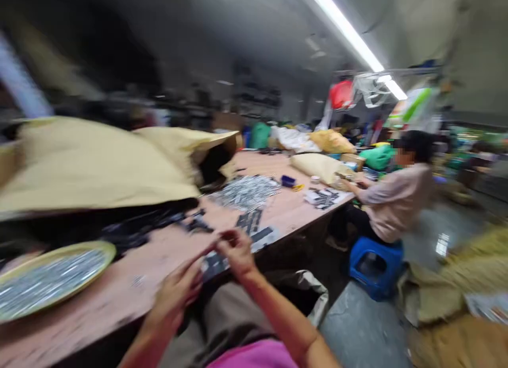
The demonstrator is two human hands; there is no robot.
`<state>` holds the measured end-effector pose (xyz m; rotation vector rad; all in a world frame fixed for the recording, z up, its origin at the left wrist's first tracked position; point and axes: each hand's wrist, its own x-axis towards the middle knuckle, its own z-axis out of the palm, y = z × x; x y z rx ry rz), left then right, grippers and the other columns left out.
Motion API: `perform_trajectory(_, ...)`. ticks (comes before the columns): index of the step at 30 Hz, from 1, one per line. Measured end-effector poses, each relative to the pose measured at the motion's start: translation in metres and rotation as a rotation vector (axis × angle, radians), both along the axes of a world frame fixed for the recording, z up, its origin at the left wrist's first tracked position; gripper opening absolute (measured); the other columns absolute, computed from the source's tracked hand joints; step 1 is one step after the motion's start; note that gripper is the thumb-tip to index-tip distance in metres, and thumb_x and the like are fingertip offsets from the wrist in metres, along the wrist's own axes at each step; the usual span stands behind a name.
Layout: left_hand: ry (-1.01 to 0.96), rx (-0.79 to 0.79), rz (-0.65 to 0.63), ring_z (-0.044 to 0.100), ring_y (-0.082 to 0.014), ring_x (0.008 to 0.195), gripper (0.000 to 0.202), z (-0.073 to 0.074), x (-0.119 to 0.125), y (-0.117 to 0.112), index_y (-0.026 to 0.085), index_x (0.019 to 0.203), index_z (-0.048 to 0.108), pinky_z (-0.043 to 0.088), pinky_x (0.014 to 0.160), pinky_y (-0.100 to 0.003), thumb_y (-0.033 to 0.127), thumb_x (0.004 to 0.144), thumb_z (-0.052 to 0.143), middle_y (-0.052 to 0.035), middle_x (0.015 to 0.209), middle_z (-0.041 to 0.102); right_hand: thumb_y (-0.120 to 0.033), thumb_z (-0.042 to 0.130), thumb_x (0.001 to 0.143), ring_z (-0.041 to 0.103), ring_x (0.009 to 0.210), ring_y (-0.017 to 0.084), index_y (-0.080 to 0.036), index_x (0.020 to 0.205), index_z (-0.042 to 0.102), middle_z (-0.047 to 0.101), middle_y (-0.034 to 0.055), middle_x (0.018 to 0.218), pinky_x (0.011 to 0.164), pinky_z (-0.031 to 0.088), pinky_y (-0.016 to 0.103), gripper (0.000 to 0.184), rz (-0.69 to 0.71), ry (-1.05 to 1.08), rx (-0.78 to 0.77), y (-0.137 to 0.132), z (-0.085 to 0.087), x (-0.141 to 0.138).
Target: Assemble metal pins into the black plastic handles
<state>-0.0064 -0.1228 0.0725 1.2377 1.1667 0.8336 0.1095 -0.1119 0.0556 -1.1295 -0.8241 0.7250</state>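
Note:
At the table's near edge my left hand (pixel 181 285) and my right hand (pixel 237 253) meet at the fingertips. My right thumb and fingers are pinched together. Those of my left hand are closed too, with the index finger reaching to the right hand. Whatever lies between them is too small and blurred to name. Just beyond are dark flat strips (pixel 250 221) and a dark strip on a pale sheet (pixel 262 235). A pile of thin silvery pieces (pixel 248 192) lies farther back. To my left stands a yellowish round tray (pixel 108 250) full of similar silvery pieces.
Large tan paper sacks (pixel 91 164) cover the table's back left, with black pieces (pixel 194 221) before them. A dark blue container (pixel 288 181) sits mid-table. At right, a co-worker (pixel 405 193) sits on a blue stool (pixel 376 265). An open bag (pixel 317 294) stands beside my lap.

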Motion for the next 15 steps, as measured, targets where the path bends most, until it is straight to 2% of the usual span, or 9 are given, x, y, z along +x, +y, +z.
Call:
perform_trajectory(2,-0.172,-0.106,-0.082,0.024,-0.0027,0.035,0.081,-0.002,0.003,0.008,0.012,0.117,0.06,0.015,0.037,-0.017,0.063,0.054,0.066,0.013,0.042,0.03,-0.038,0.072,0.058,0.065,0.055,0.013,-0.02,0.074,0.057,0.065,-0.0058,0.06,0.059,0.055,0.026,0.028,0.062,0.025,0.045,-0.002,0.0,0.006)
perform_trajectory(3,-0.225,-0.114,-0.097,0.02,-0.0023,0.035,0.081,-0.003,0.005,0.014,0.01,0.115,0.061,0.012,0.037,-0.017,0.061,0.052,0.068,0.0134,0.042,0.028,-0.039,0.072,0.06,0.065,0.056,0.013,-0.02,0.076,0.056,0.066,-0.0051,0.062,0.06,0.055,0.027,0.03,0.09,0.04,0.052,0.002,-0.001,0.009)
perform_trajectory(8,-0.346,-0.073,-0.102,0.019,-0.0028,0.038,0.07,-0.019,0.008,0.04,0.006,0.113,0.063,0.011,0.039,-0.019,0.055,0.063,0.065,0.0119,0.044,0.028,-0.033,0.072,0.067,0.069,0.065,0.015,-0.02,0.084,0.054,0.069,-0.0018,0.071,0.067,0.056,0.029,0.028,0.168,0.021,0.073,0.027,-0.015,0.015)
perform_trajectory(15,-0.412,-0.091,-0.1,0.02,-0.004,0.042,0.067,-0.038,0.004,0.062,0.004,0.116,0.061,0.013,0.041,-0.02,0.052,0.069,0.061,0.0105,0.048,0.028,-0.031,0.071,0.072,0.07,0.069,0.016,-0.02,0.084,0.054,0.069,-0.0016,0.075,0.067,0.057,0.03,0.024,0.16,-0.088,0.059,0.05,-0.03,0.013)
